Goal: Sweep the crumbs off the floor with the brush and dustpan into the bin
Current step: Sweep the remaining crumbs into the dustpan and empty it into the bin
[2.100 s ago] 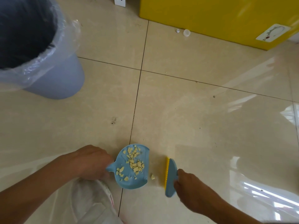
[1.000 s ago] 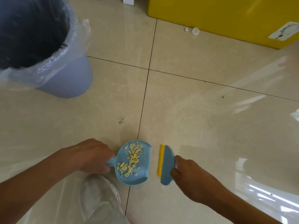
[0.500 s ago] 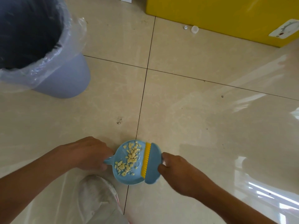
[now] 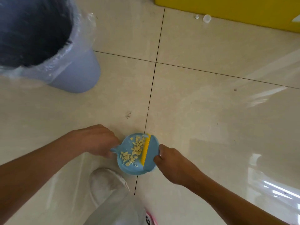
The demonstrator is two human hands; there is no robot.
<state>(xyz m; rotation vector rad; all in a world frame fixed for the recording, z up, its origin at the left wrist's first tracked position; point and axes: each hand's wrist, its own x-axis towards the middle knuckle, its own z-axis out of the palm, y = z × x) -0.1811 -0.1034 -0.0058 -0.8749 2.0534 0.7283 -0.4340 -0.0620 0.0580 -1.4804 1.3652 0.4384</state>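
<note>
A small round blue dustpan (image 4: 128, 169) rests on the beige floor tiles near my feet, with pale yellow crumbs (image 4: 134, 149) piled inside it. My left hand (image 4: 99, 140) grips its short handle at the left. My right hand (image 4: 170, 161) holds a small blue brush (image 4: 151, 153) whose yellow bristles lie across the pan's right side, against the crumbs. The lilac bin (image 4: 76, 75), lined with a clear plastic bag, stands at the upper left, its dark mouth open.
My grey-white shoe (image 4: 107, 181) and trouser leg sit just below the dustpan. A yellow cabinet (image 4: 227, 8) runs along the top right, with a small clear cap (image 4: 207, 18) on the floor in front of it. Dark specks mark the tiles.
The brush moved left from the floor beside the pan onto the pan's right side, pushing the last crumb in. My left hand kept the dustpan still.
</note>
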